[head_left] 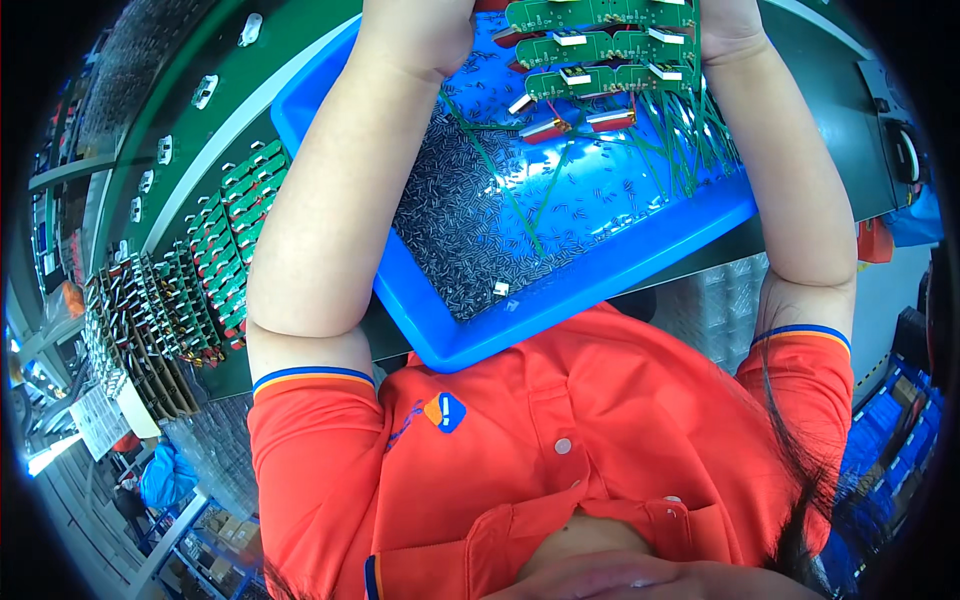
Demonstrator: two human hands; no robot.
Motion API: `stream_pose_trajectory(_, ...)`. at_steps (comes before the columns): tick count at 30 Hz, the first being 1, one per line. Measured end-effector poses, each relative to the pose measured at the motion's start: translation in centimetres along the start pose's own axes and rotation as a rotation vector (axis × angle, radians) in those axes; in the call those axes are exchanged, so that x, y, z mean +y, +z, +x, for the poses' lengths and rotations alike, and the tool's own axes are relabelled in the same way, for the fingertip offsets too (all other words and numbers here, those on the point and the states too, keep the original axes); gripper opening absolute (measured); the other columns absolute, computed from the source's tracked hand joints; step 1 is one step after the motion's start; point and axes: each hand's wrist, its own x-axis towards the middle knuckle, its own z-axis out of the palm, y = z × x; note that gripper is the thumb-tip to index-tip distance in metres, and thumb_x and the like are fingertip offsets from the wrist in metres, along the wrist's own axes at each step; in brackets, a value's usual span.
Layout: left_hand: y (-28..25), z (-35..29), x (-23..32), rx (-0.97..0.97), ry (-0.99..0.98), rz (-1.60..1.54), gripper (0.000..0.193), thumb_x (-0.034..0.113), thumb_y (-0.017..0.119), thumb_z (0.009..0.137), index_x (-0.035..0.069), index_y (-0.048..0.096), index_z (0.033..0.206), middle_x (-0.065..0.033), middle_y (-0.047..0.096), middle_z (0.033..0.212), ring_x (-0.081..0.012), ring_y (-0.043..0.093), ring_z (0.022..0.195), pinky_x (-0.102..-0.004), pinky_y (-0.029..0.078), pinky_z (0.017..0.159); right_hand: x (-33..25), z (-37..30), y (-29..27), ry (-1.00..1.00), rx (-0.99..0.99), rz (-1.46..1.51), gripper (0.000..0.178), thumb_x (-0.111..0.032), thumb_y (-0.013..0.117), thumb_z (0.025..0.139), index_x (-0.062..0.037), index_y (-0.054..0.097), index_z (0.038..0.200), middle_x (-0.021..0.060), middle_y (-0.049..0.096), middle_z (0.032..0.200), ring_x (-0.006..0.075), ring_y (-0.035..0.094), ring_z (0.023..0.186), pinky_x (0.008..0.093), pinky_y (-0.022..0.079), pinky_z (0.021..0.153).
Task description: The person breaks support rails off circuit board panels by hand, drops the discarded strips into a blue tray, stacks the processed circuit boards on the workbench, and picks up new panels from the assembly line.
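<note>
A panel of green circuit boards (610,48), in several joined rows with white connectors and red-and-gold parts, is raised over a blue tray (440,338) at the top of the head view. My right hand (732,32) is closed at the panel's right edge, its fingertips cut off by the picture's rim. To the left of the panel is my left hand (428,38), next to a bit of red; its fingers lie outside the picture. In the tray lie many small dark rod-shaped pieces (450,200), thin green strips (690,150) and a small white connector (501,288).
Rows of green boards (235,225) and brown-edged boards (145,330) stand to my left on the dark green table. Beyond them, white parts (205,92) lie spaced along a green strip. A black round-ended object (903,155) is at the far right.
</note>
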Motion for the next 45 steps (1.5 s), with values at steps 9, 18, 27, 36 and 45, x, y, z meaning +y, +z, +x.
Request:
stream_pose_trajectory(9, -1.0, 1.1, -1.2, 0.046, 0.277, 0.222, 0.048, 0.041, 0.045, 0.105, -0.001, 0.059, 0.124, -0.0158, 0.068, 0.115, -0.0237, 0.069, 0.1, -0.0349, 0.059, 0.085, 0.0, -0.7, 0.2, 0.089, -0.16, 0.101, 0.054, -0.048, 0.048, 0.102, -0.003, 0.061, 0.128, 0.0137, 0.069, 0.12, 0.0267, 0.068, 0.104, 0.0432, 0.055, 0.091)
stream_pose_trajectory(18, -1.4, 1.4, -0.8, -0.054, 0.158, 0.225, 0.053, 0.047, 0.058, 0.098, 0.002, 0.06, 0.126, -0.0147, 0.068, 0.116, -0.024, 0.068, 0.102, -0.0379, 0.058, 0.087, 0.2, -0.1, -0.2, 0.054, -0.122, 0.047, 0.055, -0.048, 0.049, 0.101, -0.0029, 0.06, 0.13, 0.014, 0.068, 0.121, 0.0272, 0.068, 0.105, 0.0436, 0.055, 0.092)
stream_pose_trajectory(27, -4.0, 3.4, -0.5, -0.007, 0.298, 0.272, 0.03, 0.029, 0.061, 0.098, 0.004, 0.063, 0.114, -0.0081, 0.069, 0.103, -0.019, 0.067, 0.087, -0.0334, 0.055, 0.076, -0.6, 0.5, -0.2, -0.042, 0.081, -0.216, 0.055, -0.053, 0.046, 0.102, -0.0041, 0.06, 0.123, 0.0124, 0.068, 0.116, 0.0248, 0.064, 0.104, 0.0397, 0.051, 0.093)
stream_pose_trajectory(36, -3.1, 2.1, 1.6, -0.2, 0.099, -0.248, 0.051, 0.047, 0.055, 0.097, 0.006, 0.061, 0.128, -0.0153, 0.068, 0.121, -0.033, 0.065, 0.111, -0.0535, 0.052, 0.097, -3.2, -6.3, 11.2, -0.794, -0.039, -1.265, 0.021, -0.013, 0.058, 0.098, -0.0047, 0.052, 0.08, 0.0001, 0.047, 0.067, 0.0133, 0.043, 0.054, 0.03, 0.034, 0.051)
stream_pose_trajectory(45, -1.6, -6.9, 4.2, -0.034, 0.225, -0.214, 0.04, 0.037, 0.055, 0.099, 0.002, 0.067, 0.116, -0.0142, 0.072, 0.112, -0.0296, 0.068, 0.105, -0.0446, 0.054, 0.097, 8.0, -17.1, 26.3, -0.863, -0.929, -1.337, 0.039, -0.014, 0.076, 0.068, -0.0115, 0.038, 0.062, 0.0004, 0.045, 0.061, 0.0116, 0.036, 0.047, 0.0267, 0.025, 0.04)
